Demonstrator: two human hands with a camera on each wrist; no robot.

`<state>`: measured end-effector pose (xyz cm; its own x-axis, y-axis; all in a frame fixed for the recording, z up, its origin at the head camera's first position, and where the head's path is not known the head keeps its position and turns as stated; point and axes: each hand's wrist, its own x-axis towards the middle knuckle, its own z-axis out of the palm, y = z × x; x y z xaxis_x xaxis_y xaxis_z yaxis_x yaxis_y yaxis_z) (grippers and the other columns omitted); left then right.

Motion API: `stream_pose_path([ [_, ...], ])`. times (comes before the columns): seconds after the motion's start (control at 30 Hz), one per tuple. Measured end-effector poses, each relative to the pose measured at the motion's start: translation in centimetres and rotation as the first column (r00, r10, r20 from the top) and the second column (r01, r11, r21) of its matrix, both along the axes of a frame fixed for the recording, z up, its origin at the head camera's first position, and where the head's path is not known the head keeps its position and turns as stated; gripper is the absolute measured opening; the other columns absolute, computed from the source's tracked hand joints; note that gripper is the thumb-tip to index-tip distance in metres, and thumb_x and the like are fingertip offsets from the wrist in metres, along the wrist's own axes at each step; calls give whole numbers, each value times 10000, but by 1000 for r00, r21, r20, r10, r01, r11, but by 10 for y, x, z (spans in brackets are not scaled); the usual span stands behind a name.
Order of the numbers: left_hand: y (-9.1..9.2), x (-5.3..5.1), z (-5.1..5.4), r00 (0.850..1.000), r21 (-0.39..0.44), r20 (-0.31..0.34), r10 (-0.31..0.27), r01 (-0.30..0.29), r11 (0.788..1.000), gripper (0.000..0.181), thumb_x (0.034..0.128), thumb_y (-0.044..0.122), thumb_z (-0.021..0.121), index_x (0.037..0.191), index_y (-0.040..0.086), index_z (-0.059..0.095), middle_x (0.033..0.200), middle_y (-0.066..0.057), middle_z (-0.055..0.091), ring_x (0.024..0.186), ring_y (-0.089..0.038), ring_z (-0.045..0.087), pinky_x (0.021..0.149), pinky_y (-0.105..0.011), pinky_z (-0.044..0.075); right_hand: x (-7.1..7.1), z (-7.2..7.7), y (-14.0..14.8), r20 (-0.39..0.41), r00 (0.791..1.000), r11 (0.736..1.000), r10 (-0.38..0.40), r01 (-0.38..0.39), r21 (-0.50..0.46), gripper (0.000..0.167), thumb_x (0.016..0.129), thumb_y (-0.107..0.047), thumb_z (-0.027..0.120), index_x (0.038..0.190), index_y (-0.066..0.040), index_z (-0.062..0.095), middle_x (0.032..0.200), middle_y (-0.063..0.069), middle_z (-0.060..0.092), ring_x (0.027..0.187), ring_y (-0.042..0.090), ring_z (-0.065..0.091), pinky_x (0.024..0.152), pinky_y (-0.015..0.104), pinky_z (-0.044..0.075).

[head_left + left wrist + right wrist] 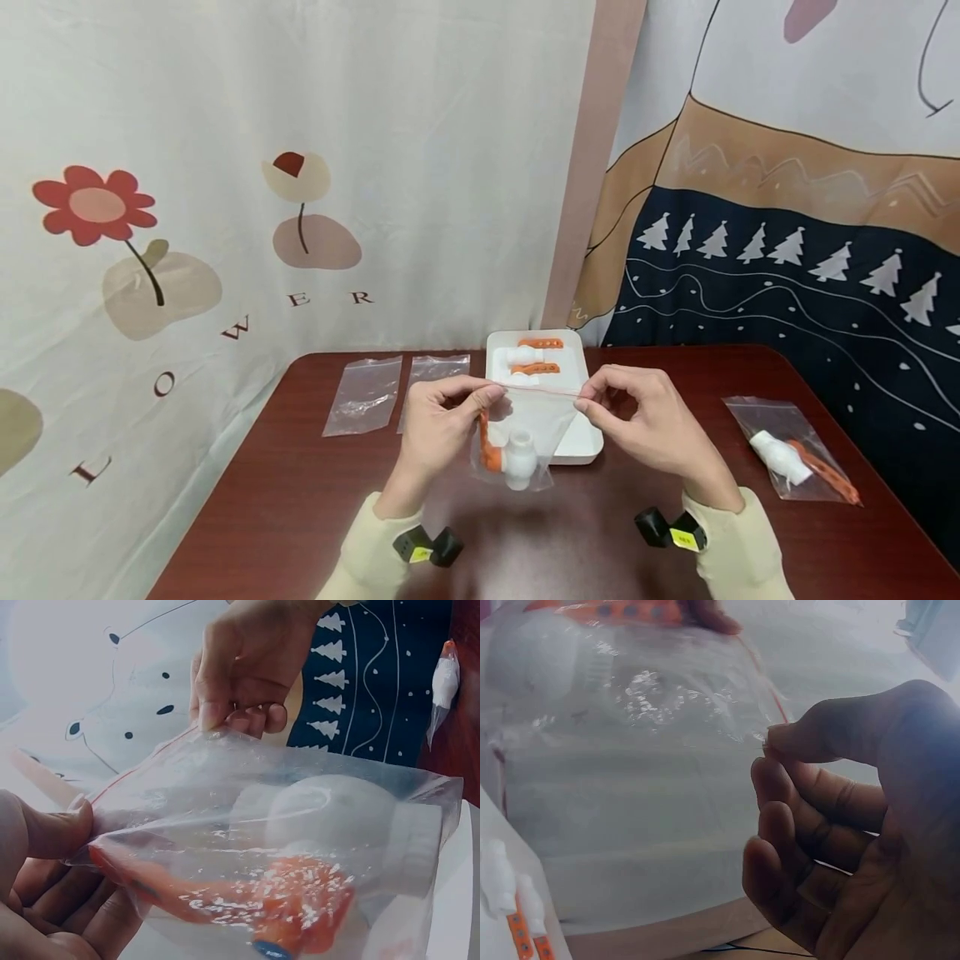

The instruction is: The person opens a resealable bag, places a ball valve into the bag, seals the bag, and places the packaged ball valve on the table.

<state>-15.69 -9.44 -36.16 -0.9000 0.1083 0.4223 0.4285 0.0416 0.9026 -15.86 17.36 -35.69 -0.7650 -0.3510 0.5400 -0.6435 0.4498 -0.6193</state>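
A clear zip bag [553, 423] with a red strip along its top edge hangs between the two hands. Inside it are a white plastic valve [519, 458] and an orange handle [489, 446]. My left hand [441, 421] pinches one top corner between thumb and forefinger; my right hand [647, 417] pinches the other. In the left wrist view the valve's round body [322, 814] and the handle [300, 907] show through the plastic. The right wrist view has the right thumb and forefinger [776, 742] together on the strip's end, other fingers loosely curled.
Behind the held bag stands a white tray [497, 343] with more white valves and orange handles. Two flat bags [363, 396] lie at the back left. At the right lies a bag with a white valve [780, 457] and orange handle. A printed curtain hangs behind the table.
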Motion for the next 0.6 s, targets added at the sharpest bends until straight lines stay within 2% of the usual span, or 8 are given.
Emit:
stream_pose_path([
  [0.13, -1, 0, 0, 999, 20, 1, 34, -34, 999, 87, 886, 82, 790, 916, 0, 800, 770, -216, 754, 650, -92, 709, 577, -193, 516, -5, -4, -6, 102, 995, 1000, 13, -13, -1, 100, 921, -156, 768, 922, -240, 713, 784, -110, 639, 710, 79, 582, 595, 237, 496],
  [0.3, 3, 0, -1, 999, 31, -3, 32, -32, 999, 91, 899, 87, 780, 919, 0, 798, 774, -219, 752, 652, -80, 696, 562, -189, 488, -11, -15, -16, 190, 976, 994, 104, -106, 1, 100, 932, -208, 765, 1027, -241, 760, 899, -110, 743, 784, 81, 639, 653, 240, 543],
  [0.43, 5, 0, -1, 1000, 62, 15, 18, -19, 998, 110, 910, 95, 771, 934, -9, 794, 797, -237, 750, 678, -103, 721, 628, -203, 555, -13, -25, -25, 245, 958, 988, 149, -152, -7, 122, 949, -255, 749, 1064, -245, 787, 990, -105, 773, 865, 50, 653, 738, 235, 565],
  [0.6, 3, -3, -3, 999, 80, 38, 33, -36, 996, 122, 918, 106, 766, 954, -8, 791, 809, -235, 754, 691, -119, 737, 650, -216, 577, -14, -31, -29, 287, 945, 987, 160, -149, -59, 111, 948, -243, 746, 1045, -238, 799, 960, -72, 768, 797, 74, 627, 675, 233, 537],
])
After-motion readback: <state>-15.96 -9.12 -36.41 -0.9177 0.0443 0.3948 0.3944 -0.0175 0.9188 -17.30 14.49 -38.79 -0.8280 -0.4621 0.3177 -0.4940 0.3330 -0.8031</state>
